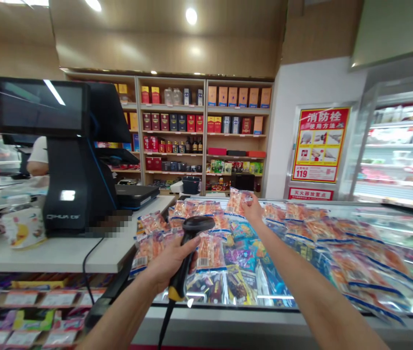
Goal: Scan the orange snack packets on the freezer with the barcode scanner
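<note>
My left hand (171, 260) is closed around the handle of a black barcode scanner (186, 250) with a yellow band near its cord. The scanner's head sits above several clear plastic food packets (209, 252) with orange contents and blue edges. Farther off, my right hand (253, 210) pinches another such packet (237, 199), held near the far edge of the freezer's glass top. More of these packets (359, 265) are spread over the glass to the right. Through the glass, colourful wrapped packages (244, 253) show inside the chest freezer (264, 313).
On the left, a black checkout terminal (75, 184) stands on a white counter (100, 257), its cable hanging over the edge. Snack shelves (27, 316) sit below. Behind are shelves of boxes and bottles (173, 121). Part of another person (39, 158) shows behind the terminal.
</note>
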Motion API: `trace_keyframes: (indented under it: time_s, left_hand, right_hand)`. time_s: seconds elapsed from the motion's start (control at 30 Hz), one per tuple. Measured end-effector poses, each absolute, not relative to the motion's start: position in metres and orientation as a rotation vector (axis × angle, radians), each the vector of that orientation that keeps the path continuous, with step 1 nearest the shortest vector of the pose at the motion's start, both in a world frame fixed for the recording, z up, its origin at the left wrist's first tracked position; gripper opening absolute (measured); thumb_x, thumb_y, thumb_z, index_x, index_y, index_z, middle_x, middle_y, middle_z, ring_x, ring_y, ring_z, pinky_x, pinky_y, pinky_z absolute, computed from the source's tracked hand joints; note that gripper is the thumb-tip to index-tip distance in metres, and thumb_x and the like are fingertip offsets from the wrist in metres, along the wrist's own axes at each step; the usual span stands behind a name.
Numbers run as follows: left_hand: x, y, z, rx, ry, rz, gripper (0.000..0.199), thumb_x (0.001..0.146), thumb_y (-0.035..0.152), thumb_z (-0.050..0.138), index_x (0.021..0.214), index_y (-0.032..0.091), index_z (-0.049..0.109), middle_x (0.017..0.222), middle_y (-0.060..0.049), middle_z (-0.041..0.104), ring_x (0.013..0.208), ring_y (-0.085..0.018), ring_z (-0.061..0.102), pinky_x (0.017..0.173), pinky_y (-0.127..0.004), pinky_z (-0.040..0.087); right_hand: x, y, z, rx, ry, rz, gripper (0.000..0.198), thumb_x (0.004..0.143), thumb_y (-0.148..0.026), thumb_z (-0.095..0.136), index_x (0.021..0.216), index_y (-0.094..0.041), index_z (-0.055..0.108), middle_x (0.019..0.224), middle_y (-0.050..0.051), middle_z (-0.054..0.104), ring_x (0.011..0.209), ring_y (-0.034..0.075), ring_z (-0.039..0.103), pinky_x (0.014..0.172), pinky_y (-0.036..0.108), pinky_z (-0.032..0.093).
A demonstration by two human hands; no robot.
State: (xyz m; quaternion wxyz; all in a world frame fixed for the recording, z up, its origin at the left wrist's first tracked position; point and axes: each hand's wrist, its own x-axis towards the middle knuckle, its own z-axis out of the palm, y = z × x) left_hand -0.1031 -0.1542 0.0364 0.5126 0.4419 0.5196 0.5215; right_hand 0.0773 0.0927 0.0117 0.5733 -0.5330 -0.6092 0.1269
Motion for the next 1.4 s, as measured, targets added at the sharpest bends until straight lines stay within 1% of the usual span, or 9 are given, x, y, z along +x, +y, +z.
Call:
trace_keyframes:
  time_s: [0.2,0.5,0.63,0.77,0.83,0.97,1.17,1.3,1.4]
  left_hand:
    - [-0.115,-0.160,0.037,1.057,1.241,1.281,0.030,0.064,0.044,0.056,0.068,0.018,0.042,0.050,0.006,0.049,0.040,-0.006,0.045,0.040,-0.018,0.035]
    - [-0.139,-0.164,0.042,1.050,1.284,1.376,0.030,0.062,0.043,0.058,0.063,0.015,0.046,0.047,0.004,0.051,0.039,-0.006,0.044,0.038,-0.017,0.035]
    - [-0.166,-0.167,0.044,0.903,1.391,1.497,0.029,0.059,0.040,0.062,0.062,0.015,0.047,0.046,0.004,0.051,0.038,-0.006,0.045,0.039,-0.017,0.037]
    - [-0.199,-0.177,0.039,0.803,1.476,1.584,0.030,0.058,0.042,0.062,0.062,0.014,0.049,0.046,0.003,0.052,0.036,-0.006,0.045,0.037,-0.017,0.036]
    - [-0.210,-0.182,0.036,0.774,1.503,1.592,0.031,0.058,0.043,0.061,0.062,0.014,0.050,0.046,0.003,0.052,0.036,-0.006,0.046,0.037,-0.017,0.037]
    - [-0.215,-0.188,0.034,0.748,1.525,1.584,0.031,0.058,0.043,0.061,0.063,0.014,0.051,0.046,0.003,0.052,0.037,-0.007,0.046,0.038,-0.018,0.038]
    - [-0.187,-0.177,0.038,0.830,1.472,1.528,0.031,0.059,0.042,0.061,0.059,0.014,0.049,0.046,0.003,0.052,0.039,-0.006,0.046,0.038,-0.017,0.038]
    - [-0.150,-0.160,0.043,0.896,1.425,1.437,0.029,0.059,0.041,0.061,0.059,0.015,0.049,0.045,0.004,0.051,0.038,-0.006,0.044,0.037,-0.016,0.037]
    - [-0.121,-0.145,0.041,0.984,1.326,1.372,0.028,0.061,0.041,0.060,0.063,0.015,0.049,0.047,0.003,0.052,0.040,-0.006,0.046,0.039,-0.017,0.039]
  right_hand:
    - [0.061,0.086,0.017,-1.215,-1.476,0.290,0.054,0.063,-0.029,0.049,0.116,-0.018,0.041,0.067,-0.001,0.055,0.062,0.013,0.052,0.060,0.023,0.038]
    - [0.022,0.079,0.011,-1.160,-1.532,0.346,0.053,0.064,-0.027,0.048,0.116,-0.019,0.041,0.068,-0.001,0.057,0.063,0.013,0.053,0.062,0.024,0.038]
    - [-0.015,0.068,0.009,-1.061,-1.602,0.437,0.052,0.065,-0.029,0.049,0.116,-0.019,0.041,0.065,-0.002,0.056,0.060,0.012,0.052,0.060,0.023,0.039]
    - [-0.064,0.052,-0.001,-1.008,-1.750,0.471,0.050,0.067,-0.028,0.048,0.116,-0.019,0.041,0.064,-0.003,0.056,0.058,0.011,0.051,0.058,0.023,0.039]
    - [-0.082,0.043,-0.008,-1.036,-1.848,0.448,0.046,0.067,-0.026,0.050,0.112,-0.020,0.045,0.067,-0.002,0.057,0.062,0.012,0.052,0.061,0.023,0.039]
    - [-0.098,0.033,-0.019,-1.115,-2.028,0.342,0.031,0.065,-0.029,0.054,0.094,-0.021,0.058,0.081,0.003,0.059,0.078,0.016,0.053,0.070,0.026,0.039]
    - [-0.063,0.052,-0.011,-1.102,-1.958,0.261,0.032,0.068,-0.033,0.051,0.096,-0.019,0.057,0.091,0.004,0.058,0.087,0.016,0.051,0.077,0.027,0.037]
    - [0.011,0.074,-0.007,-1.313,-1.850,0.129,0.032,0.071,-0.032,0.047,0.098,-0.017,0.056,0.092,0.007,0.057,0.086,0.016,0.051,0.076,0.026,0.037]
    - [0.081,0.084,-0.013,-1.485,-1.777,0.007,0.033,0.071,-0.030,0.046,0.100,-0.015,0.055,0.097,0.009,0.056,0.091,0.018,0.050,0.080,0.027,0.036]
